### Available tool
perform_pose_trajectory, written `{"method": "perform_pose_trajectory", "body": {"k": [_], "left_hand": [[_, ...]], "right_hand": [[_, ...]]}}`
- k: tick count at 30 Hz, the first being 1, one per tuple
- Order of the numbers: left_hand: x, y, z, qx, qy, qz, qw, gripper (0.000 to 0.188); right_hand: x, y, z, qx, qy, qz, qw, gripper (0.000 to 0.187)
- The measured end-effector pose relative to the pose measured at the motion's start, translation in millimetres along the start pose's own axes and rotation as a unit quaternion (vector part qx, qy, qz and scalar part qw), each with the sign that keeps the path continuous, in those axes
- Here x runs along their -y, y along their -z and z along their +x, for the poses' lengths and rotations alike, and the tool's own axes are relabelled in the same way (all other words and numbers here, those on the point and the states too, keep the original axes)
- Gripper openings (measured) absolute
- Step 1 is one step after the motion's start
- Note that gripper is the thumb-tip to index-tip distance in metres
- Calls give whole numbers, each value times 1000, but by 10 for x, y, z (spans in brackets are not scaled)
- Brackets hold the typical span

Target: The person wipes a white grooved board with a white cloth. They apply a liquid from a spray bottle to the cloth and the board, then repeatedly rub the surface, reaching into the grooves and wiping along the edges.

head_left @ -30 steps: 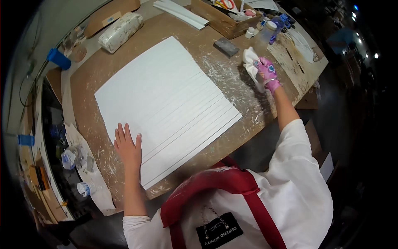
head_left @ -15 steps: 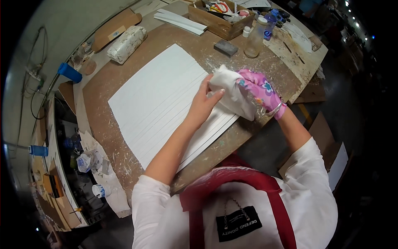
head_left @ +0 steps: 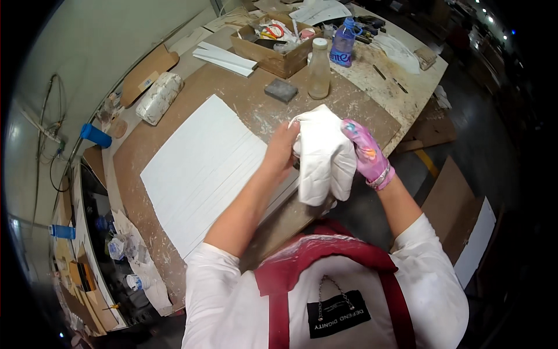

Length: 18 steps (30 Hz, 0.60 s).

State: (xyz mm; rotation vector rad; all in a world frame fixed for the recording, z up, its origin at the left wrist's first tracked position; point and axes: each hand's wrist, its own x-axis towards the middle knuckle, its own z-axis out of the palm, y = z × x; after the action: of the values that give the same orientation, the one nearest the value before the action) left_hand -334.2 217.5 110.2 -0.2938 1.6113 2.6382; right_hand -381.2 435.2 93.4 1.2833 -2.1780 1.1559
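Head view shows the bare fingers of the left hand (head_left: 282, 150) bent around the upper left border of a white cloth (head_left: 325, 154); their tips are partly hidden by the fabric. The right hand (head_left: 368, 152), gloved in pink with a flower pattern, grips the same cloth from the right side, its fingers close together; how its hidden fingers are placed, I cannot tell. The cloth is between both hands, in the air above the near edge of a brown board (head_left: 129, 168), and its folded lower part hangs down.

To the left of the cloth, a white sheet (head_left: 203, 168) with thin parallel lines lies flat on the board. Beyond the cloth rests a grey block (head_left: 281, 90), and to its right a glass bottle (head_left: 318, 75) with a white cap stands upright. Farther back and to the right is a blue bottle (head_left: 342, 46). An open, filled box (head_left: 285, 65) stands behind the block, and on its left lie white strips (head_left: 224, 59). Farther left there is a pale bundle (head_left: 160, 99).
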Motion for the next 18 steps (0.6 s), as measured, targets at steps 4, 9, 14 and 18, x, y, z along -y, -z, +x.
{"method": "perform_pose_trajectory", "body": {"k": [4, 9, 14, 18], "left_hand": [[-530, -263, -29, 85, -150, 413, 894, 33], [-743, -500, 135, 98, -31, 273, 957, 27], [-546, -671, 411, 59, -34, 74, 995, 27], [-329, -253, 505, -66, -121, 247, 959, 30]], "right_hand": [[-337, 67, -15, -13, -377, 349, 857, 56], [-703, 106, -45, 17, -270, 429, 862, 79], [-614, -270, 47, 54, -306, 610, 729, 63], [-375, -403, 166, 26, -344, 749, 565, 54]]}}
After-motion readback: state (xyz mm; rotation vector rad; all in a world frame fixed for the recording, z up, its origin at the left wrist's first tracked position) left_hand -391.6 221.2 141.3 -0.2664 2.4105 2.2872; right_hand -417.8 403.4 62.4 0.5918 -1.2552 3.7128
